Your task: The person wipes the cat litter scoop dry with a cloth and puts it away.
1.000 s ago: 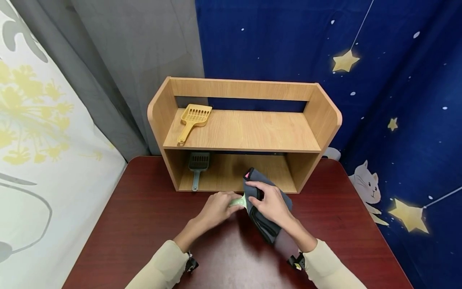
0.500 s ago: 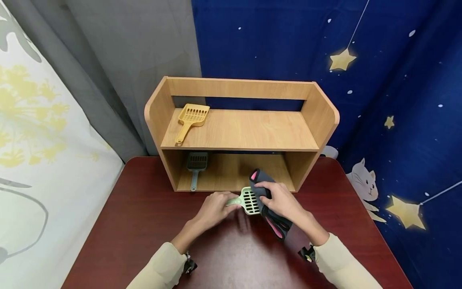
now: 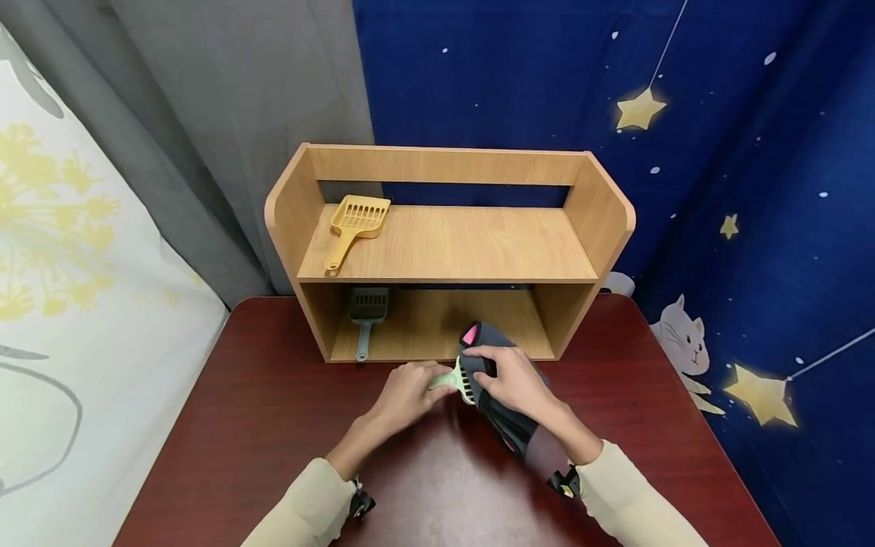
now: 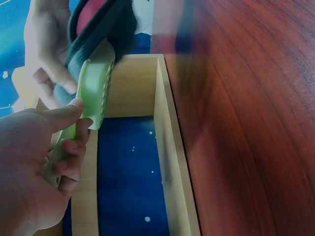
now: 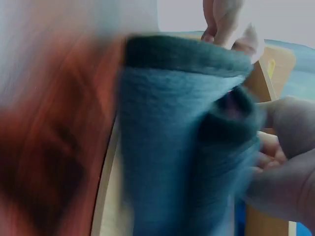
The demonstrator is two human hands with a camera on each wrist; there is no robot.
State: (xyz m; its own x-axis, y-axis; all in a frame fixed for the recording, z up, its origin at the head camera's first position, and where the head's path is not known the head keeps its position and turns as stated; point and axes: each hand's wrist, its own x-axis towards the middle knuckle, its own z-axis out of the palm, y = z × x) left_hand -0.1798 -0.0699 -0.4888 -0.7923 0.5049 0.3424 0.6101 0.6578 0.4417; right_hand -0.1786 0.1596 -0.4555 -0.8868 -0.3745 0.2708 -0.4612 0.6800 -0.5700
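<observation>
My left hand grips the handle of a pale green slotted litter scoop just in front of the shelf. In my right hand is a folded dark grey cloth with black edging and a pink inner side. The cloth lies over most of the scoop's slotted head, leaving a strip of slots showing near the handle in the head view. In the left wrist view the cloth wraps the far end of the head, and the right thumb presses close beside it. The right wrist view is partly blurred.
A two-tier wooden shelf stands at the back of the dark red table. A yellow litter scoop lies on its upper tier at left. A grey litter scoop lies on the lower tier below. Curtains hang behind.
The right hand drew the cloth rightward, baring the scoop's slotted head, then brought it back left over most of it. The left hand keeps its grip on the handle.
</observation>
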